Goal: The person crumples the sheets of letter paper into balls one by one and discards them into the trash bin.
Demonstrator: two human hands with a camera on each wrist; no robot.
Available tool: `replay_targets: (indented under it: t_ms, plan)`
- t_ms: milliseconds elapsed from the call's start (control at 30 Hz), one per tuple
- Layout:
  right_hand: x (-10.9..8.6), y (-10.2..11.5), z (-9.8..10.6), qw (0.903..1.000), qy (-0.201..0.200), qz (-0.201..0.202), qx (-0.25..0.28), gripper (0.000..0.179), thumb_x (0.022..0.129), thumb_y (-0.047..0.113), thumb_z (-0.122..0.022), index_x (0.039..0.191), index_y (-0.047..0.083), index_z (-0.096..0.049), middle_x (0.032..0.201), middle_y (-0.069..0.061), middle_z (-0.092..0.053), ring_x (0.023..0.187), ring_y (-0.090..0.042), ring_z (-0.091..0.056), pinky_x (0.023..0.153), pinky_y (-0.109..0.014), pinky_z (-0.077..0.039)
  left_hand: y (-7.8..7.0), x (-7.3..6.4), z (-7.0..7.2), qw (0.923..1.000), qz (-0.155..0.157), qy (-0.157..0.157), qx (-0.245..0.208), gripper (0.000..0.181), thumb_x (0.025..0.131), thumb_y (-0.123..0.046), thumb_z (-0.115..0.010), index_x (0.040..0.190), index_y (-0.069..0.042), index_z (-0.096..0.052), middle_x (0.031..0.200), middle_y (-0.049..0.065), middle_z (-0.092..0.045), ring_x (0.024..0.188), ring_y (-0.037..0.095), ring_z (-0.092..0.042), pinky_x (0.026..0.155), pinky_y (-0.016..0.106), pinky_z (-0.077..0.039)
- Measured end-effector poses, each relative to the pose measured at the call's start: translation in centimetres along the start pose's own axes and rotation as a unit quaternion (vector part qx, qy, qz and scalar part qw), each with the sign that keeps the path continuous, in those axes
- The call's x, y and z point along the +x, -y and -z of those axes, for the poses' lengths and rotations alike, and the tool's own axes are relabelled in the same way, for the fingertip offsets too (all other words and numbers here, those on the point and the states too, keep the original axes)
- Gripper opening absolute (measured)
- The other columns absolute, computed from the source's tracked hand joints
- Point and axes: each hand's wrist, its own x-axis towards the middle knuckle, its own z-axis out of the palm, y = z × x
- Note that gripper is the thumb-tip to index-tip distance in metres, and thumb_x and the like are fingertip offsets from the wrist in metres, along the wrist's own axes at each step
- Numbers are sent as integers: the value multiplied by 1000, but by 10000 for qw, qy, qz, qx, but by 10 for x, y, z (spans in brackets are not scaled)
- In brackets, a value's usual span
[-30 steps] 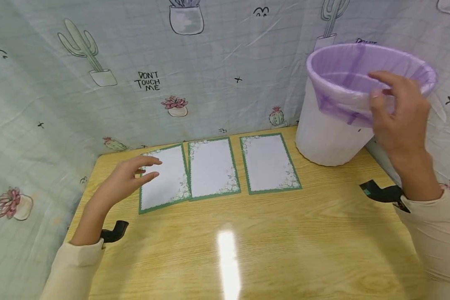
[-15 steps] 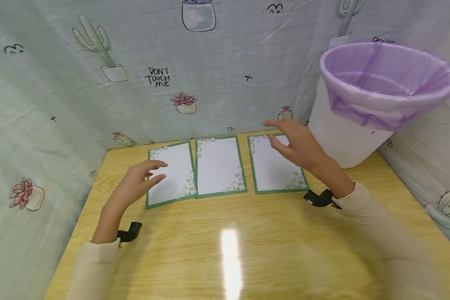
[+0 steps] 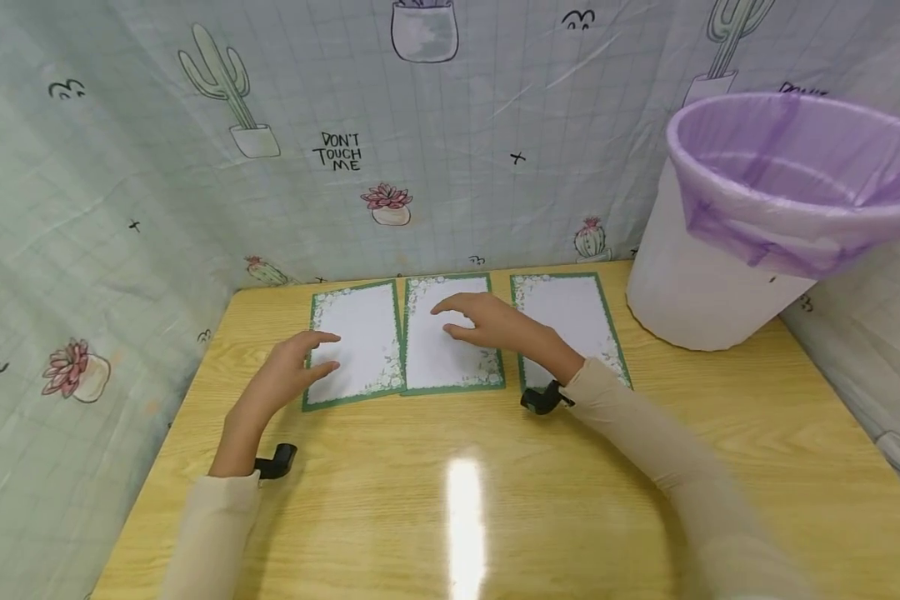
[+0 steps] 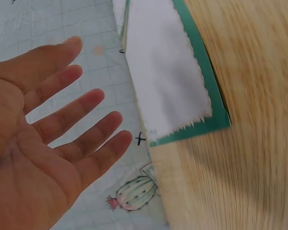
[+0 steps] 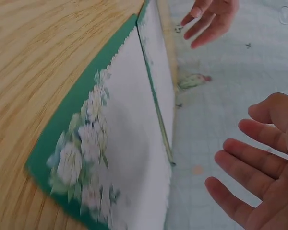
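Left hand [image 3: 285, 373], right hand [image 3: 489, 322] — both empty, loosely spread — near green-bordered cards [image 3: 358, 333]

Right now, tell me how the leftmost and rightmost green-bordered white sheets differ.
The leftmost sheet meets the middle sheet; the rightmost sheet lies apart.
In the head view, the left hand partly covers the leftmost sheet; the right arm crosses the rightmost sheet.
Both share floral corners.
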Motion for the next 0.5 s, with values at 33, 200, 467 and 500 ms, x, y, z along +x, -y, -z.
replay_targets:
  t_ms: [33,200,467,500]
  plan:
    - [7,-1,-5,10000,49,40,5,42,98,41,-49,135,22,-52,138,3,-50,126,-15,-47,101,-36,-43,2,0,0,10000,52,74,9,50,91,-25,-66,135,-9,-50,140,13,-46,129,36,-40,98,53,-41]
    - [43,-4,-21,9991,339,13,237,48,97,40,-52,140,20,-47,143,4,-45,131,-15,-42,105,-36,-38,17,4,6,9984,367,423,15,65,85,-28,-72,140,-7,-43,146,16,-36,135,39,-29,102,57,-35]
    - [89,-14,-39,9950,792,-246,561,60,93,35,-61,146,17,-39,149,0,-36,139,-18,-30,111,-36,-31,44,20,13,9971,272,681,187,87,77,-39,-78,145,-6,-35,149,21,-28,135,42,-26,104,60,-30]
    - [93,-15,-41,9945,846,-257,563,62,92,35,-62,146,17,-38,150,-1,-35,139,-18,-29,112,-35,-29,47,21,13,9972,225,692,188,89,76,-39,-79,145,-6,-34,149,21,-28,135,42,-26,104,60,-30]
